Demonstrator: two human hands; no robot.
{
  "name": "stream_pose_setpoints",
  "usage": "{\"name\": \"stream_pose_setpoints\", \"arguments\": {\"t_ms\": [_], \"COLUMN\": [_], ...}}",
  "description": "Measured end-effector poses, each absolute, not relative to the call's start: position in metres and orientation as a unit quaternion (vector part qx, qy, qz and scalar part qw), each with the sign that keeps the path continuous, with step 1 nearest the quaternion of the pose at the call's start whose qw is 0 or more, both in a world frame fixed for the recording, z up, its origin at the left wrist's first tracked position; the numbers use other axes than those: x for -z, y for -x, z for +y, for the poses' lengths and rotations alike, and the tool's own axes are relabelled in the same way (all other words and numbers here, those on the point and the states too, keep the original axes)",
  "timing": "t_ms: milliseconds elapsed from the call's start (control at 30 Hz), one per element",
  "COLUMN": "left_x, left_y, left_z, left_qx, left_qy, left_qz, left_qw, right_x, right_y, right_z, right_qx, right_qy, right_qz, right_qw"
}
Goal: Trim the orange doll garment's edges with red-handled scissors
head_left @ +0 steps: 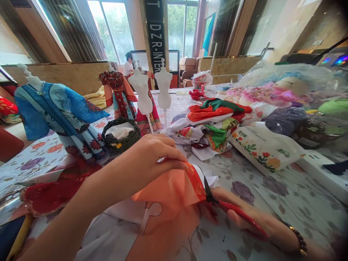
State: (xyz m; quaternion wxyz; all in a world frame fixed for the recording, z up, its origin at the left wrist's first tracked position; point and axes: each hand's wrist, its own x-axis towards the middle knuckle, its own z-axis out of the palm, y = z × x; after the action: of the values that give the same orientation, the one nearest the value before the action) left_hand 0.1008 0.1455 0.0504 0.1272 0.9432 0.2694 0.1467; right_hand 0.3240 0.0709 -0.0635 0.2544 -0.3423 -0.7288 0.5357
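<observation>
My left hand (154, 156) pinches the upper edge of an orange fabric piece (168, 188), which carries a red band with gold pattern. In my right hand (236, 214) is a pair of scissors (244, 218) with red handles and dark blades. The blades lie at the right edge of the red band, beside some white cloth. Printed outlines show on the white part of the fabric below my left hand. The lower part of the orange piece hangs over the table, and some of my right fingers are hidden behind it.
Blue doll clothes (59, 108) stand on a form at left, near a dark woven basket (121, 134). Two white mannequins (164, 87) rise behind my hands. A pile of printed cloth (212, 123), a tissue pack (266, 145) and bagged materials (293, 90) lie to the right.
</observation>
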Motion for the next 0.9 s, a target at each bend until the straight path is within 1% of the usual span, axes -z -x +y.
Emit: {"name": "stream_pose_setpoints", "arguments": {"t_ms": [67,267,400,633,767,900], "left_x": [-0.050,-0.050,-0.050,-0.048,-0.046,-0.042], "left_y": [-0.101,-0.101,-0.100,-0.100,-0.105,-0.111], "left_z": [0.145,0.145,0.145,0.144,0.145,0.146], "left_qx": [-0.145,-0.127,-0.096,-0.076,-0.096,-0.133], "left_qy": [-0.947,-0.950,-0.953,-0.953,-0.954,-0.948], "left_qz": [0.262,0.234,0.223,0.225,0.210,0.208], "left_qw": [0.116,0.166,0.182,0.190,0.190,0.200], "right_x": [0.062,0.057,0.056,0.055,0.060,0.064], "right_y": [-0.324,-0.321,-0.320,-0.319,-0.320,-0.320], "right_z": [0.070,0.070,0.070,0.068,0.070,0.071], "right_qx": [-0.539,-0.564,-0.564,-0.579,-0.608,-0.606], "right_qy": [0.345,0.340,0.344,0.343,0.321,0.303], "right_qz": [-0.726,-0.712,-0.708,-0.698,-0.681,-0.685], "right_qw": [0.252,0.245,0.249,0.243,0.253,0.268]}}
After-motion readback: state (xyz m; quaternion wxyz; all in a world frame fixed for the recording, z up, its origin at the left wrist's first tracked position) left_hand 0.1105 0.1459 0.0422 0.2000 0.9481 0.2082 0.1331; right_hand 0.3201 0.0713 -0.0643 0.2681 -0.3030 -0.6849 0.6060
